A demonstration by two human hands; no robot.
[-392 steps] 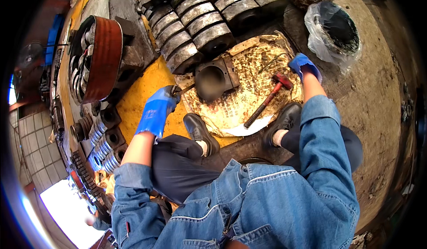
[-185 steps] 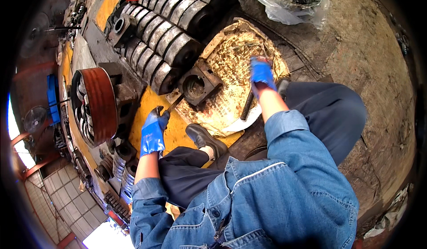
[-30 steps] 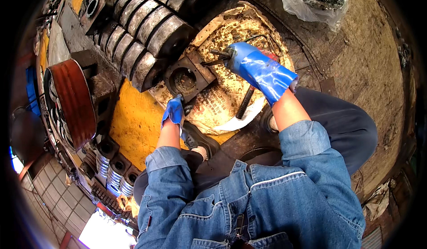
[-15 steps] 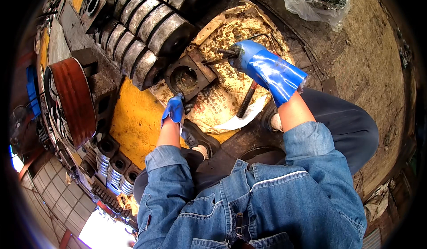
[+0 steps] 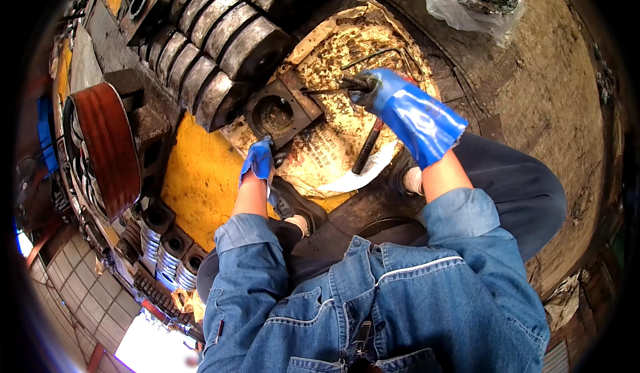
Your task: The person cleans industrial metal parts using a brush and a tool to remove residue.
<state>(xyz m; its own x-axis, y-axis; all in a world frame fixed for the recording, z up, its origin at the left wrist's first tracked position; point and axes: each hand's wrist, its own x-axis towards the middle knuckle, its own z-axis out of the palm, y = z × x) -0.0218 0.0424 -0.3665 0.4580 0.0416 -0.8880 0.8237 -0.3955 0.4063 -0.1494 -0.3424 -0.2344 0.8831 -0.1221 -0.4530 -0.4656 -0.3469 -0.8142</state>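
Observation:
A dark, greasy square metal block (image 5: 303,106) with a large round bore lies tilted on a grimy flattened sack (image 5: 320,160). At the block's near corner my left hand (image 5: 259,158), in a blue rubber glove, has its fingers closed on the edge. My right hand (image 5: 388,98), in a long blue glove, is wrapped round a thin dark rod-shaped tool (image 5: 327,92). The tool's tip reaches the block's right side; whether it enters a hole there I cannot make out. A dark-handled tool (image 5: 367,150) lies on the sack below my right hand, and a bent metal rod (image 5: 402,58) beyond it.
Rows of ribbed metal cylinders (image 5: 223,36) stand close behind the block. To the left are a reddish-brown drum (image 5: 110,150) and a yellow floor plate (image 5: 193,180). A container lined with clear plastic (image 5: 440,0) sits at the far right. My shoes flank the sack's near edge.
My right hand has shifted slightly right and nearer, drawing the tool back with it and turning it a little. More of the bent rod shows. My left hand stays on the block.

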